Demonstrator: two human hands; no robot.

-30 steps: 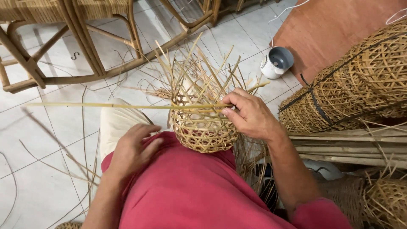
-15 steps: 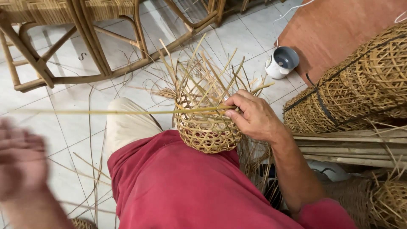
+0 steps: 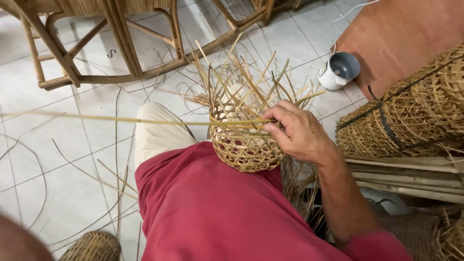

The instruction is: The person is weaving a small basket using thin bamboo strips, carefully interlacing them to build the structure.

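A small half-woven basket [image 3: 241, 145] rests on my knee, against my red shirt [image 3: 208, 208], with several loose strip ends sticking up from its rim. My right hand [image 3: 299, 133] grips the basket's right rim, fingers curled over the weave. They pin one long thin bamboo strip [image 3: 121, 119] that runs level out past the left edge. My left hand [image 3: 17, 241] is only a blurred shape in the bottom left corner, well away from the basket, and its fingers cannot be made out.
A rattan chair frame [image 3: 121, 48] stands on the tiled floor ahead. Large woven baskets [image 3: 415, 111] and a bundle of bamboo slats [image 3: 411, 176] lie at right. A white pot [image 3: 338, 70] sits by a brown board [image 3: 401, 29]. Another small basket [image 3: 92, 246] lies bottom left among loose strips.
My left hand left my lap, swung out to the left and dropped to the bottom left corner. My right hand kept its grip on the basket rim.
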